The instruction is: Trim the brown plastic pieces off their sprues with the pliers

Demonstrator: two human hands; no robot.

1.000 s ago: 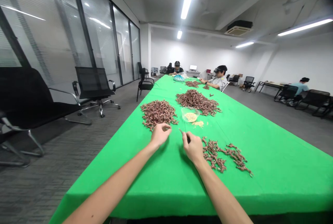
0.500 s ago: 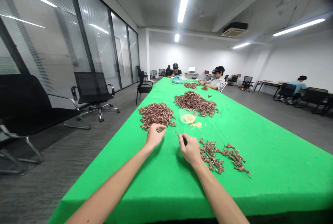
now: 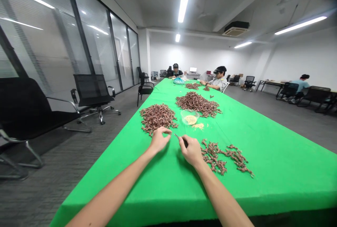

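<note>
Nearest me, the green cloth (image 3: 150,199) covers the table under both forearms. My right hand (image 3: 191,150) is curled around the dark handle of a thin tool (image 3: 176,135), whose bright tip points to ten o'clock, at my other hand. From that right hand, a loose scatter of brown pieces (image 3: 214,155) lies between three and four o'clock, just beside my wrist.

My left hand (image 3: 159,140) is turned inward, thumb and fingers pinching a small brown piece (image 3: 168,133); most of it is hidden by my fingers. The tool's tip is just beside it, and I cannot tell whether they touch.

At twelve o'clock from my left hand, right past the knuckles, sits a heap of brown pieces (image 3: 158,116). At twelve from my right hand stands a clear bowl (image 3: 185,114) with pale bits (image 3: 190,119) in it; more pale crumbs (image 3: 199,126) lie on the cloth at the bowl's four o'clock.

Behind the bowl, toward one, spreads a bigger heap (image 3: 198,103). Farther along are a small heap (image 3: 192,86) and a blue bag (image 3: 179,80). A person in a grey shirt (image 3: 221,82) sits at one o'clock; another person (image 3: 176,71) is at the far end.
</note>
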